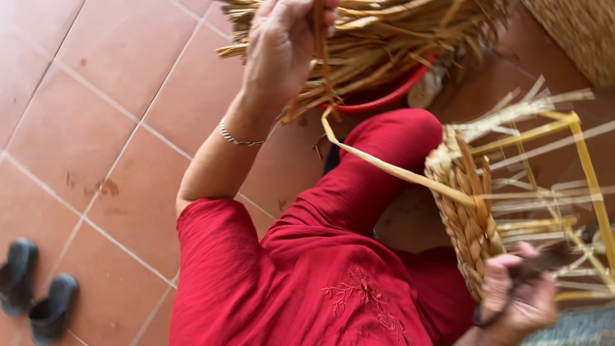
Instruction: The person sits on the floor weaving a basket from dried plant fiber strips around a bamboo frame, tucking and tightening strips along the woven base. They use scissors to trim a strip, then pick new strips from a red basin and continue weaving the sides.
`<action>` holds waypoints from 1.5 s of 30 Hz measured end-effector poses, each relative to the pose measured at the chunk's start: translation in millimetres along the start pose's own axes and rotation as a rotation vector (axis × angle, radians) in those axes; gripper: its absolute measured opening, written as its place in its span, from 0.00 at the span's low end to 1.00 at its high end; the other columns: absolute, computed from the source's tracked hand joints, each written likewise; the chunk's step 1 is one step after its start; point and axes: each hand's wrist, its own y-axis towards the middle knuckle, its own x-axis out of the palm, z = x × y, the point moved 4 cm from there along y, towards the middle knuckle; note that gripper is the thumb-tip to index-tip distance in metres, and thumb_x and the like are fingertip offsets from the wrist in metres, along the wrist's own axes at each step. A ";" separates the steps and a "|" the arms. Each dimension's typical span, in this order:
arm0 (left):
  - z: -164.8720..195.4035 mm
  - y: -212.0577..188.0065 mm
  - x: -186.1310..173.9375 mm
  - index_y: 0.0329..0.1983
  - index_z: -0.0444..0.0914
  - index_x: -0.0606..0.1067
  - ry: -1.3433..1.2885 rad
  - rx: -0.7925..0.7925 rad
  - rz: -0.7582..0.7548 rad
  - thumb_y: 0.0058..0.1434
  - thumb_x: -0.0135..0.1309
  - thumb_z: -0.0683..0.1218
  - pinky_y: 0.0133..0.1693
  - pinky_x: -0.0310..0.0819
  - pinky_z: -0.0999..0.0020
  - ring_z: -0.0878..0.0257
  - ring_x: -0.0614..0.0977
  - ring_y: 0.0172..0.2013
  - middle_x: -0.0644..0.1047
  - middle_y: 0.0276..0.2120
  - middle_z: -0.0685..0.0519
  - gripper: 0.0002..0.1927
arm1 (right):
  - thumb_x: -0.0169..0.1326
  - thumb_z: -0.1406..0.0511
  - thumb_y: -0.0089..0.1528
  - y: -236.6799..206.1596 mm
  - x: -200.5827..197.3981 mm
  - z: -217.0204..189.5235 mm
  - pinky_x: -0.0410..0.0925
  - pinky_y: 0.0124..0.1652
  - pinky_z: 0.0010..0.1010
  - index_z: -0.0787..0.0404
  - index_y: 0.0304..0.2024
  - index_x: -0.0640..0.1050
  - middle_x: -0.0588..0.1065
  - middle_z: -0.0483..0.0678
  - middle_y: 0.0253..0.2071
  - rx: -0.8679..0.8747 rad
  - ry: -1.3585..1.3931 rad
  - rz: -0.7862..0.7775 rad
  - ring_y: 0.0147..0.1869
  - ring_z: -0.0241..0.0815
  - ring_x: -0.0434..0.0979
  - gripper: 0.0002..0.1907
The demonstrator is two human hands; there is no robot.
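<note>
A pair of dark shoes (35, 288) stands on the reddish tiled floor (96, 128) at lower left. A red basin (391, 96) peeks out near the top, and a woven mat (586, 32) fills the upper right corner.

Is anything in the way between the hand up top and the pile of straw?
No. The left hand is already in the straw bundle, fingers closed on a strand. The right hand holds the half-woven basket and dark scissors.

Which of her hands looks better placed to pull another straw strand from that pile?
Probably the left hand: it is already up in the straw bundle over the red basin, fingers among the strands. The right hand is lower, at the half-woven basket, gripping something dark.
</note>
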 end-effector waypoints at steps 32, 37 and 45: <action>-160.7 -142.2 179.1 0.49 0.33 0.79 1.188 0.184 -1.094 0.68 0.65 0.32 0.40 0.75 0.70 0.60 0.79 0.40 0.76 0.42 0.48 0.10 | 0.70 0.67 0.43 -309.8 -331.2 247.0 0.72 0.44 0.48 0.56 0.42 0.84 0.76 0.60 0.42 0.407 -1.572 0.405 0.43 0.62 0.75 0.23; -166.8 -122.9 170.2 0.52 0.32 0.78 1.030 0.100 -1.052 0.70 0.63 0.33 0.46 0.83 0.69 0.61 0.84 0.44 0.77 0.48 0.48 0.10 | 0.65 0.73 0.60 -183.1 -271.2 156.4 0.70 0.41 0.38 0.62 0.46 0.83 0.77 0.54 0.42 0.146 -1.039 0.582 0.42 0.50 0.75 0.12; -160.2 -115.2 188.1 0.48 0.33 0.78 0.989 0.362 -1.125 0.68 0.64 0.36 0.43 0.77 0.62 0.54 0.80 0.42 0.74 0.43 0.46 0.08 | 0.65 0.72 0.66 1.9 -30.6 -37.4 0.70 0.33 0.28 0.67 0.57 0.78 0.76 0.50 0.38 -0.237 -0.622 -0.049 0.36 0.37 0.77 0.17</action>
